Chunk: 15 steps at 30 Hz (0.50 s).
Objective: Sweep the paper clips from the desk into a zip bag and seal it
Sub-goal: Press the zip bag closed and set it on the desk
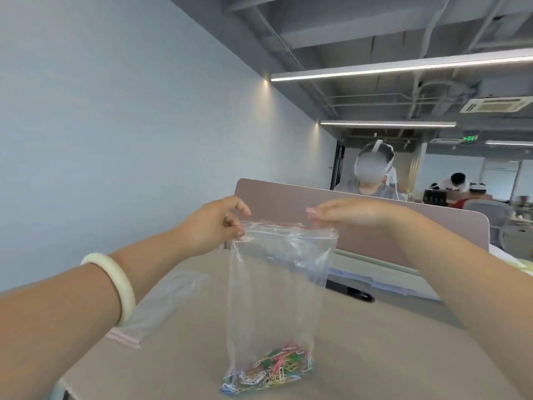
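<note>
Forearms filled the foreground, the left one wearing a pale bangle (115, 287). Beyond them, the left hand (215, 225) pinched the left top corner of the clear zip bag (277, 287) between thumb and finger, and the right hand (346, 212) pinched the right top corner, so the bag hung upright between the two grips with its bottom touching or just above the surface (389, 356); which of the two could not be told. Well below both grips, the coloured paper clips (271, 369) lay heaped in the bag's bottom. No loose clips showed on the visible surface, so the sweeping step looked done. Between the grips ran the red-lined zip strip (277, 226); it looked drawn taut and nearly straight, but whether its tracks were pressed together was too fine to tell. By that reading, only the sealing was left, or was partly under way. Below and left of the left grip, a second empty zip bag (161, 307) lay flat on the surface, untouched.
</note>
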Motion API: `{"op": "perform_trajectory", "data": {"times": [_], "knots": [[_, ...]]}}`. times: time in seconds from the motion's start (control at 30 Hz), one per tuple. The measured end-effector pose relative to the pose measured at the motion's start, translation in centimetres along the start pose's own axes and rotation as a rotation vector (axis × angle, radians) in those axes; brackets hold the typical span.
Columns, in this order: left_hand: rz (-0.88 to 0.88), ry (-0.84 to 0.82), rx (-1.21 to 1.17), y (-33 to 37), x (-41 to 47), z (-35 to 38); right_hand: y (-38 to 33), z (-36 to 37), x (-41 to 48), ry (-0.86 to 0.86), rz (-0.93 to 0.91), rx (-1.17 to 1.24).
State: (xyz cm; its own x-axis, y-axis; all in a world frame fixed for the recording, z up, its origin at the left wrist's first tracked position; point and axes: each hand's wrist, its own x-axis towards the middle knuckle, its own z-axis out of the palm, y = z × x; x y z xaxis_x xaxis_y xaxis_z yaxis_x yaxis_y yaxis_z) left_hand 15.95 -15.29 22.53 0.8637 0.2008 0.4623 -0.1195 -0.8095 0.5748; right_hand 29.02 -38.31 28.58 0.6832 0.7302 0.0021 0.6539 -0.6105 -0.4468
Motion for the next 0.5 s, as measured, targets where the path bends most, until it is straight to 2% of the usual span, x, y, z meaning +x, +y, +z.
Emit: {"op": "perform_trajectory", "data": {"times": [0.1,0.17,0.27,0.37,0.5], "knots": [[0.031,0.002,-0.020,0.4,-1.0,-0.1,-3.8,2.3,0.4,-0.001,-0.223,-0.142],[0.042,0.003,-0.017,0.8,-1.7,-0.3,-5.5,4.1,1.8,-0.004,-0.284,-0.222],[0.044,0.021,-0.006,0.9,-2.6,-0.7,-6.6,5.6,3.1,0.078,-0.371,-0.196],[-0.005,0.075,-0.034,0.5,-3.0,-0.9,-6.6,6.0,3.1,0.125,-0.396,-0.109],[-0.093,0.079,-0.132,0.1,-2.9,-0.8,-6.7,5.9,2.3,0.090,-0.388,-0.109]]}}
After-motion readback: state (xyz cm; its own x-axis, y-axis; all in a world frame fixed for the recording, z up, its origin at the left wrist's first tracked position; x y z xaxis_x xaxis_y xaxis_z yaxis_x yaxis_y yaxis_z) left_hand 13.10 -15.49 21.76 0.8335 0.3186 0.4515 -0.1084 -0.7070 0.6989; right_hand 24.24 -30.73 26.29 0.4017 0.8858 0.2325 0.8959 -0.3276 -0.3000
